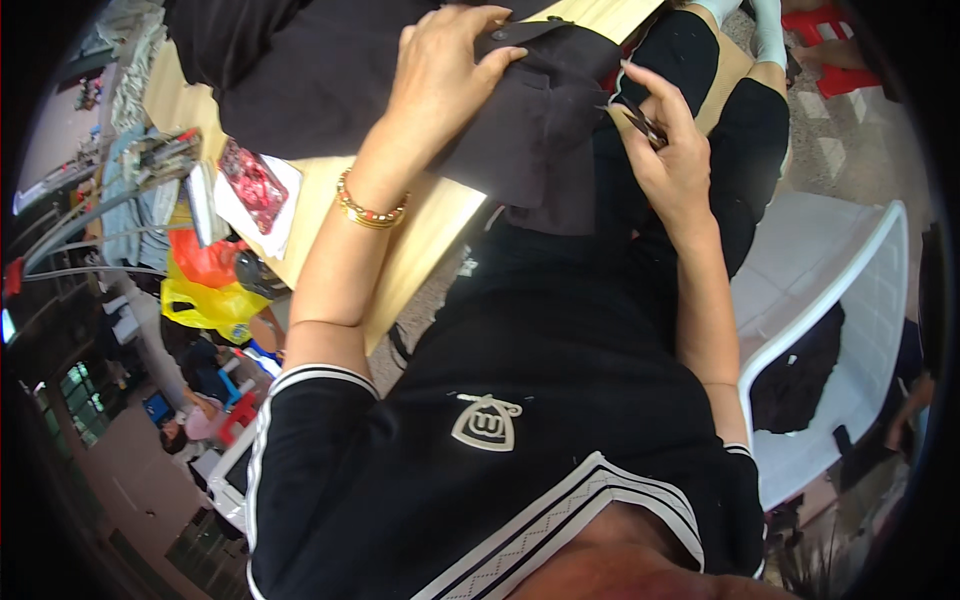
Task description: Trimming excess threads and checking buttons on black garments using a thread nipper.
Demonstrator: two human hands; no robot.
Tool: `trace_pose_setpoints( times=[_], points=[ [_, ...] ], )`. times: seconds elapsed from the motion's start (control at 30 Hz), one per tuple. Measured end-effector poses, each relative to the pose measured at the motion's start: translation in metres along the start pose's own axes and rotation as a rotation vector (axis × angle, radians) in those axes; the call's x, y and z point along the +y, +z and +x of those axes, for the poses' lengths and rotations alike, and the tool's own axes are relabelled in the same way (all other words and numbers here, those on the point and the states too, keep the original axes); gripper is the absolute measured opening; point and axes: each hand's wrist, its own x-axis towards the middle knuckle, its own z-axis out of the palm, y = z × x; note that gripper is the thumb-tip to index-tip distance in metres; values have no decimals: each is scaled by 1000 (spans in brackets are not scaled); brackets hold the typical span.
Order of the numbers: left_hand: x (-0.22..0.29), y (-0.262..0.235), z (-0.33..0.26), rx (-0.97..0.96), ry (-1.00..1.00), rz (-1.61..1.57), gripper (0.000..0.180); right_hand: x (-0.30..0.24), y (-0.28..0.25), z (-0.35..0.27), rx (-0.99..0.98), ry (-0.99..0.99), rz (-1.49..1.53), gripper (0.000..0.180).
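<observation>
A dark garment (pixel 330 85) is spread over the table and hangs past its edge above my lap. My left hand (pixel 440 80) lies on its far part, thumb and index finger pinching the cloth beside a round dark button (pixel 499 35). Just right of the garment's edge, my right hand (pixel 670 150) curls round small dark thread snips (pixel 645 128), their tips pointing toward the cloth. The snips are partly hidden by the fingers.
Under the garment is a pale wooden table (pixel 425 240). A red patterned packet (pixel 252 185) lies on its left side, with a yellow plastic bag (pixel 205 305) beyond. A white plastic chair (pixel 815 255) stands at my right. Another person (pixel 200 418) is at far left.
</observation>
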Motion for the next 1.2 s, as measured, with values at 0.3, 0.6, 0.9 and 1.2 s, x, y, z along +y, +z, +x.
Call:
trace_pose_setpoints(
  times=[0.3, 0.6, 0.9, 1.2],
  points=[
    [12, -25, -37, 95, -24, -15, 30, 8, 11, 15, -92, 144, 36, 21],
    [16, -33, -70, 268, -18, -159, 30, -51, -4, -12, -661, -160, 99, 23],
    [-22, 35, -70, 903, 381, -852, 28, -55, 2, 25, -584, 38, 270, 46],
    [-18, 28, -70, 809, 313, -902, 35, -56, 50, 35, -348, -327, 87, 39]
  ],
)
